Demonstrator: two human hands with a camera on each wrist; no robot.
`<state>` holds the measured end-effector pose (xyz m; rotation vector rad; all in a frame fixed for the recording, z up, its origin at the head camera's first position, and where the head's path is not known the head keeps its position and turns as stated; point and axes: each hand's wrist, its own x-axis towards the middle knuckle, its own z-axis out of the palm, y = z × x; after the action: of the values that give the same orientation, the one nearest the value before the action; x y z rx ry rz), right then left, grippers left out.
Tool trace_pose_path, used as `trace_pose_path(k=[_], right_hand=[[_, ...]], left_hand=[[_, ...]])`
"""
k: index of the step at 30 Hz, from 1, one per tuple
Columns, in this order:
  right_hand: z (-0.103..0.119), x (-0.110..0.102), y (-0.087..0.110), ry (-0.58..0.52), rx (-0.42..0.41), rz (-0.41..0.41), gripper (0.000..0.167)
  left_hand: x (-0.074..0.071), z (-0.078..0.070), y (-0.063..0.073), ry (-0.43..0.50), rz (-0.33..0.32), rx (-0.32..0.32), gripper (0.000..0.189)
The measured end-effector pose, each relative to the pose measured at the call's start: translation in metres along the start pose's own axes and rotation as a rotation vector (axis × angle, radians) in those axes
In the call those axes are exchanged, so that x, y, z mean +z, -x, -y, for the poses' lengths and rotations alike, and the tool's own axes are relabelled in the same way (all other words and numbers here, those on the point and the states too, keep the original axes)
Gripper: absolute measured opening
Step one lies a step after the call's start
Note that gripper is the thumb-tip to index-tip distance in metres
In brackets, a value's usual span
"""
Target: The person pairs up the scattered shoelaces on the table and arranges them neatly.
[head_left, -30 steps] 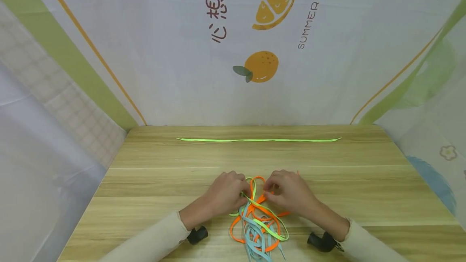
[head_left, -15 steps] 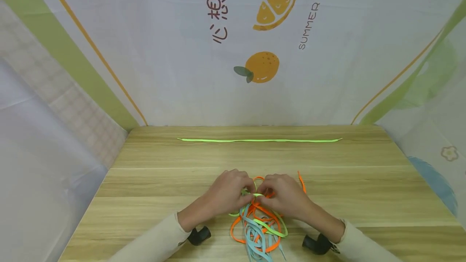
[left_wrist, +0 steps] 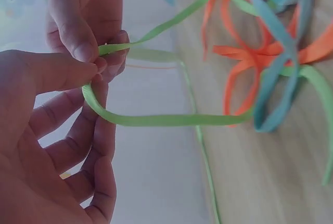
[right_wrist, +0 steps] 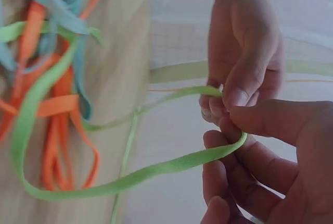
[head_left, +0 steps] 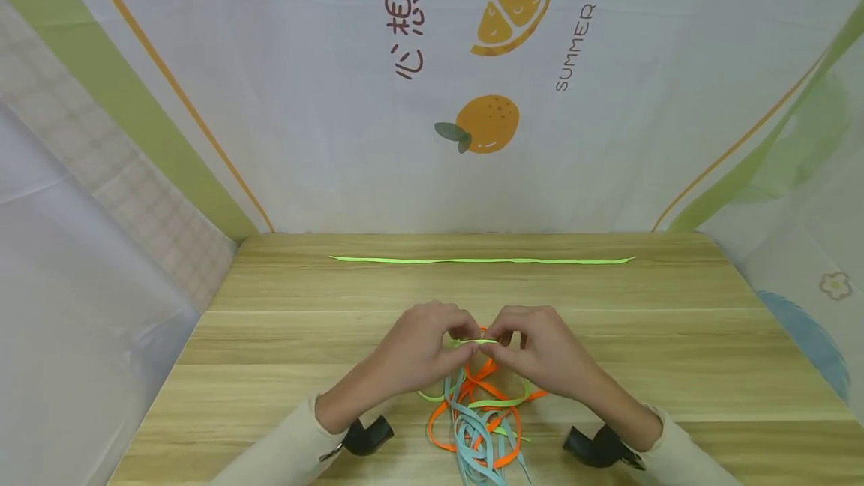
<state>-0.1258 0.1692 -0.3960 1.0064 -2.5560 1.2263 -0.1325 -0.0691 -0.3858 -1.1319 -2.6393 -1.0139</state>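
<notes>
A tangle of orange, light blue and green laces [head_left: 479,426] lies on the wooden table [head_left: 675,336] near its front edge. My left hand [head_left: 462,341] and right hand [head_left: 496,343] meet just above the tangle's far side, fingertips nearly touching. Both pinch a short stretch of one green lace [head_left: 475,341]. In the left wrist view the green lace [left_wrist: 156,120] loops down from the pinching fingertips [left_wrist: 86,52] to the tangle [left_wrist: 270,52]. The right wrist view shows the same loop [right_wrist: 130,179] hanging from my thumb and finger.
A single green lace [head_left: 482,260] lies stretched straight across the table's far side. A printed cloth backdrop [head_left: 472,96] rises behind the table and along both sides. Black wrist cameras [head_left: 367,435] [head_left: 594,447] sit by each cuff.
Both hands have risen and moved a little away from me, lifting the green lace out of the tangle. The fingertips have come closer together.
</notes>
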Motion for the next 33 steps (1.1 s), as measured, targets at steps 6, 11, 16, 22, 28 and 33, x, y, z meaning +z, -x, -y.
trace_pose_path(k=[6, 11, 16, 22, 28, 33], right_hand=[[0.006, -0.013, -0.004, -0.024, 0.010, -0.015, 0.016], [0.006, -0.026, -0.004, -0.030, 0.037, -0.002, 0.018], [0.003, -0.038, -0.001, -0.080, 0.048, 0.031, 0.019], [-0.002, -0.047, 0.004, -0.182, 0.076, 0.116, 0.018], [-0.011, -0.055, 0.012, -0.289, 0.204, 0.211, 0.010], [-0.023, -0.060, 0.018, -0.440, 0.296, 0.278, 0.007]], left_hand=[[-0.010, -0.003, -0.001, 0.060, -0.059, 0.011, 0.002], [-0.020, -0.004, 0.001, 0.118, -0.077, -0.010, 0.003], [-0.030, 0.000, 0.005, 0.168, -0.068, -0.033, 0.004], [-0.040, 0.006, 0.012, 0.192, -0.054, -0.085, 0.005], [-0.045, 0.012, 0.020, 0.201, -0.028, -0.131, 0.007], [-0.047, 0.019, 0.025, 0.207, 0.000, -0.170, 0.009]])
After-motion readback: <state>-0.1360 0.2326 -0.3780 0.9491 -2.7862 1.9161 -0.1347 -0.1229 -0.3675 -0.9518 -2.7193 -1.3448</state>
